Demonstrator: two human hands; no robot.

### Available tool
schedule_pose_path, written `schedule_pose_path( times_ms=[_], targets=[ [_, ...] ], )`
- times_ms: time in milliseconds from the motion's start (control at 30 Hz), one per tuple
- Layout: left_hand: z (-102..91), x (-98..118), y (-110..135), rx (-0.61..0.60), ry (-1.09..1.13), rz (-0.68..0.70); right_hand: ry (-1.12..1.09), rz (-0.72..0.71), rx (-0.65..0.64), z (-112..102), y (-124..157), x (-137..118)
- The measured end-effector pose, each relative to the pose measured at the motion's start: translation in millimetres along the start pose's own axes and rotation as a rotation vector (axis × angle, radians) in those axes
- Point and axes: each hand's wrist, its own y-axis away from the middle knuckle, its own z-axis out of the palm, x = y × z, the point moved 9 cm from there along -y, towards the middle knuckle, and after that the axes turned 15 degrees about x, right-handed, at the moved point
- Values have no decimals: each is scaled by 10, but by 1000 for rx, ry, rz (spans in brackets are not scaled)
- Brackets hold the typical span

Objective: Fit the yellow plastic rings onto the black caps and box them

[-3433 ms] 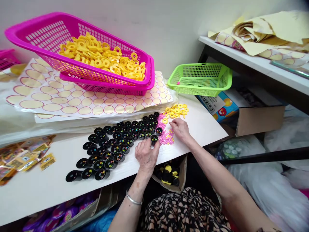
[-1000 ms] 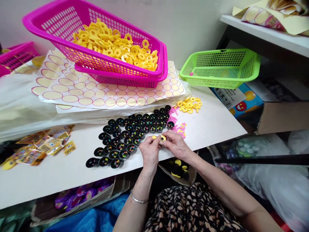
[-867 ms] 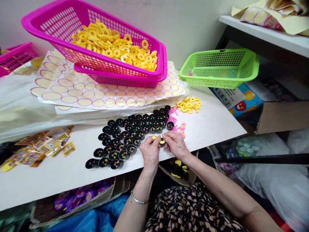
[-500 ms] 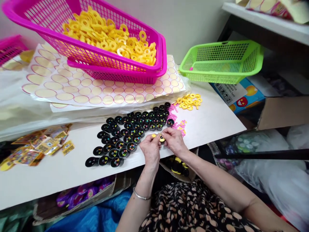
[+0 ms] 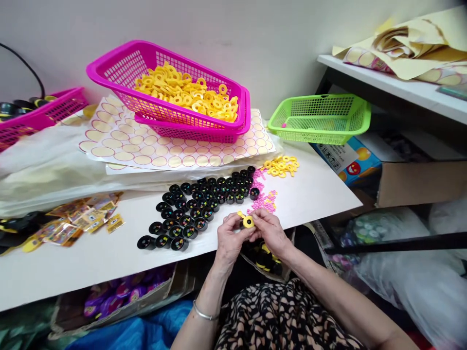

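Both of my hands are together over the table's front edge. My left hand (image 5: 230, 239) and my right hand (image 5: 270, 232) pinch a yellow ring-shaped piece (image 5: 248, 222) from its two sides. It has a small tab at the upper left and a black centre. Just left of the hands stand many round black cups (image 5: 189, 232) with small coloured bits inside. Small pink pieces (image 5: 264, 203) are scattered beyond my right hand. A small heap of yellow rings (image 5: 280, 166) lies behind them.
A tilted pink basket (image 5: 164, 107) full of yellow rings rests on another basket over circle-printed sheets (image 5: 138, 150). A green basket (image 5: 321, 136) stands at the back right. Shiny printed packets (image 5: 83, 218) lie at left. Below the edge is a box of purple items (image 5: 124, 291).
The view has shifted, showing more wall and shelf. My hands have turned the yellow piece so its ring face and tab show more. The cups stand as before.
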Motion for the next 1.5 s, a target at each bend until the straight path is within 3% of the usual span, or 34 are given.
schedule_pose_path(
  times_ms=[67, 167, 233, 367, 533, 733, 933, 1133, 1333, 1500],
  targets=[
    [-56, -57, -10, 38, -4, -5, 149, -110, 53, -147, -19, -90],
    [-157, -122, -93, 119, -24, -1, 450, -504, 264, -452, -82, -415],
    [-179, -117, -160, 140, -70, 24, 612, -725, 322, -538, -105, -557],
    [-127, -63, -241, 110, -150, 82, 815, -831, 222, -475, -216, -522],
    [-112, -82, -245, 82, -139, 95, 981, -921, 93, -194, -185, -448],
    [-119, -32, -220, 54, -176, 149, 1223, -997, 30, 62, -160, -368],
    [-96, 31, -207, 43, -226, 240, 1399, -996, -6, 146, -180, -338],
    [-94, 27, -191, 27, -235, 309, 1525, -912, -190, 232, -92, -286],
    [-96, 59, -182, 28, -270, 349, 1583, -831, -282, 287, -113, -304],
    [-94, 89, -173, 28, -280, 340, 1586, -736, -230, 240, -205, -287]
  ],
)
